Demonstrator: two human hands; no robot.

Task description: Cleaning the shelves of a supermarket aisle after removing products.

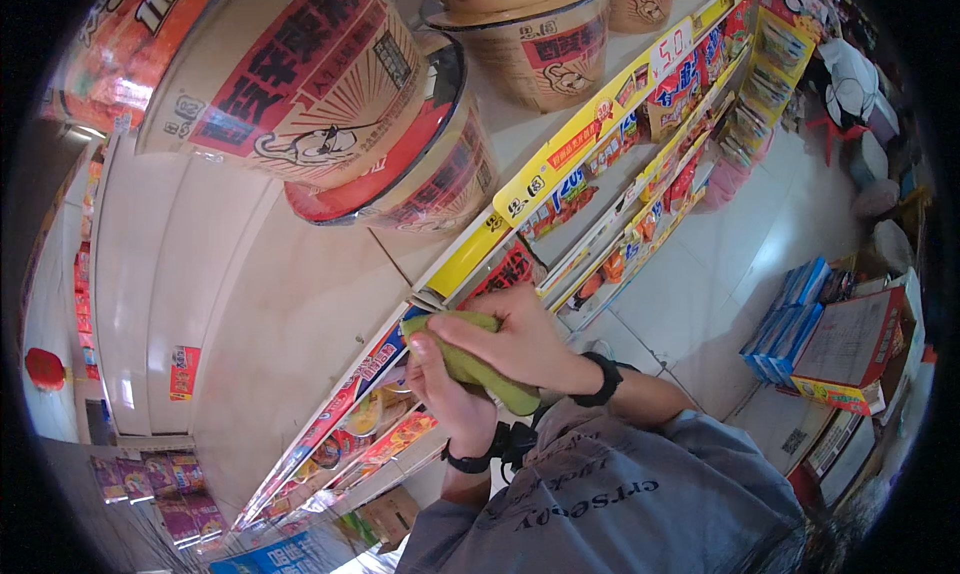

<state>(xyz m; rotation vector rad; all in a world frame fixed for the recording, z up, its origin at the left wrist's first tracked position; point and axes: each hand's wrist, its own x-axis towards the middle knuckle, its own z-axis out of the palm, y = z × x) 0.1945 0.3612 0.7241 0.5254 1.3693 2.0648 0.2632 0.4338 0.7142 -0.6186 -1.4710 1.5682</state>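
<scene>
Both hands meet over the front edge of a store shelf (300, 289), bunching a green cloth (514, 394) between them. My left hand (450, 394) grips the cloth from below, thumb pointing up. Across its upper part lies my right hand (517, 334), fingers curled around the fabric. Part of the cloth is hidden by the fingers. Just beyond the hands runs a yellow shelf-edge strip (465, 263) with printing. Stacked paper noodle bowls (315, 86) with red lids stand on the shelf to the upper left.
More noodle bowls (555, 56) stand farther along the shelf. Lower shelves hold bagged snacks (675, 98). On the tiled floor (675, 274) at right are blue boxes (787, 319) and an open carton (847, 341). A shelf back panel (142, 274) rises at left.
</scene>
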